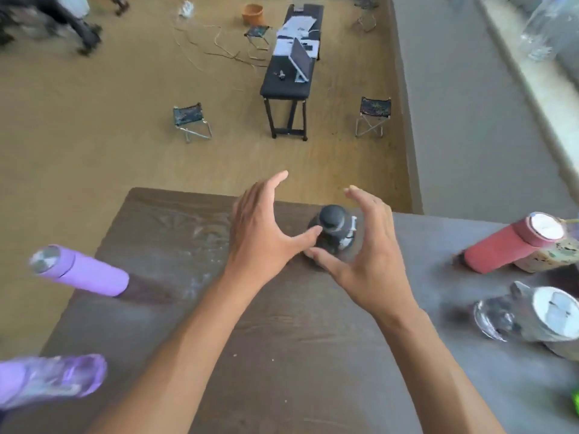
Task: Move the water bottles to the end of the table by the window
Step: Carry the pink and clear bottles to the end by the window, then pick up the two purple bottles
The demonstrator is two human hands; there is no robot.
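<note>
A black water bottle [336, 228] stands upright near the far edge of the dark wooden table [282, 355]. My left hand [266, 227] is open just left of it, thumb close to its body. My right hand [366, 245] is open on its right side, fingers curved around it without gripping. A lilac bottle [83, 270] stands at the table's left edge, and a translucent purple bottle [53, 379] is at the near left. On the right stand a red bottle [507, 242], a speckled bottle [551, 255] behind it and a clear bottle with a white lid [532, 311].
Beyond the table's far edge is wooden floor with a black bench [289, 73] carrying papers and a laptop, and folding stools [189, 120] [372, 115] around it. A grey wall and a window ledge [532, 73] run along the right. A green object [575, 400] shows at the right edge.
</note>
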